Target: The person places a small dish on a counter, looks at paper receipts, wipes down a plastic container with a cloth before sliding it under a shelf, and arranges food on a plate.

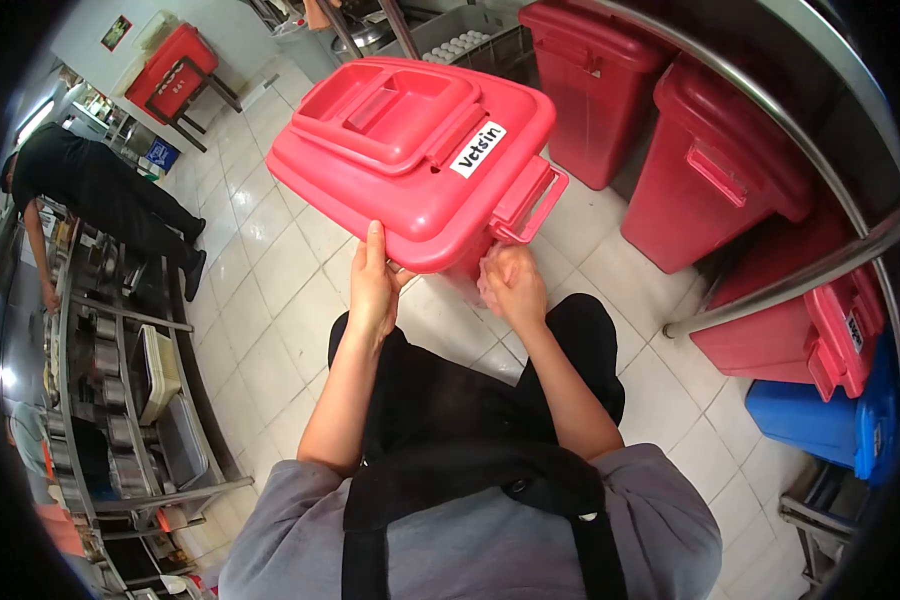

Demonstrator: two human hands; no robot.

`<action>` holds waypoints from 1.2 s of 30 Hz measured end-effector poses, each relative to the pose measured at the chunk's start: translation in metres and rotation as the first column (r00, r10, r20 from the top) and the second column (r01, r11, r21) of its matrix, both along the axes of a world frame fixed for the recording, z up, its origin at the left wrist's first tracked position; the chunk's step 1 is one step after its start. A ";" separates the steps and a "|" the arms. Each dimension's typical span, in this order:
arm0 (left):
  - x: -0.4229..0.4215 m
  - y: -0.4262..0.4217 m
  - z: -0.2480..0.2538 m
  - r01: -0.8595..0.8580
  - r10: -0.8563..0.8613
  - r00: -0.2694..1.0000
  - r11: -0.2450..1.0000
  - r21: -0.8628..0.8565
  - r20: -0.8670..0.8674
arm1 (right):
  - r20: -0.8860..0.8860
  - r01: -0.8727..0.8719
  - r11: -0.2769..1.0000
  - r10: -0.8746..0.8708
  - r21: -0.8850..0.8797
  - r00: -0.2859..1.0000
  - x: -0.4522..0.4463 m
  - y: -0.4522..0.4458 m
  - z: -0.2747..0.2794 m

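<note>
A large red lidded bin (pixel 410 215) stands in front of me, with a white label on its lid reading "Vetsin". A red latch handle (pixel 530 205) sticks out at its right side. My left hand (pixel 373 290) holds the near left corner of the bin, one digit up against the lid's edge and other fingers partly hidden beneath the rim. Just below the latch, my right hand (pixel 518 288) is closed around a crumpled pink cloth (pixel 489 278) against the bin's side. The lid hides most of the bin's body.
Several red bins (pixel 715 165) and a blue bin (pixel 820 415) stand on the right, by a curved metal rail (pixel 800 285). A person (pixel 100 185) bends over metal shelving (pixel 120 400) at left. Behind the bin sits a grey crate (pixel 460 30) with white round items.
</note>
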State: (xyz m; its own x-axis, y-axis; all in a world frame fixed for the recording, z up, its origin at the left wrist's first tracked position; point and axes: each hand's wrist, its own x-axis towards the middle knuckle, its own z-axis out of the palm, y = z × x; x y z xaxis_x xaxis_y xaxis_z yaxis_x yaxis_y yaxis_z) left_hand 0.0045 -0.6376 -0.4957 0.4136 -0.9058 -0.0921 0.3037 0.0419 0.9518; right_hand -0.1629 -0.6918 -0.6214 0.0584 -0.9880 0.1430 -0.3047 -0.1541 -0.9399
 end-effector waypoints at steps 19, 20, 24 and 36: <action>0.002 0.000 -0.006 0.001 -0.005 0.999 0.997 -0.074 -0.044 | -0.047 0.119 0.940 -0.141 -0.320 0.989 0.019 0.004 0.033; 0.003 0.000 -0.007 0.002 -0.005 0.999 0.997 -0.072 -0.036 | -0.067 0.120 0.953 -0.144 -0.279 0.987 0.020 0.004 0.036; 0.003 -0.002 -0.009 -0.028 0.025 0.999 0.998 -0.064 -0.044 | -0.076 0.136 0.970 -0.154 -0.200 0.985 0.023 0.008 0.049; 0.003 -0.001 -0.008 -0.021 0.019 1.000 0.997 -0.071 -0.019 | 0.020 0.158 0.946 -0.159 -0.282 0.987 0.026 -0.006 0.029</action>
State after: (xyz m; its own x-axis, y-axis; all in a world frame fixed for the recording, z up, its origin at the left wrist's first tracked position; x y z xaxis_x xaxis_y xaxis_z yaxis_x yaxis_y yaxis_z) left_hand 0.0071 -0.6387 -0.5036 0.4304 -0.9019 -0.0353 0.3199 0.1158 0.9404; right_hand -0.1367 -0.6980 -0.5927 -0.0947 -0.9038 0.4173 -0.3500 -0.3622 -0.8639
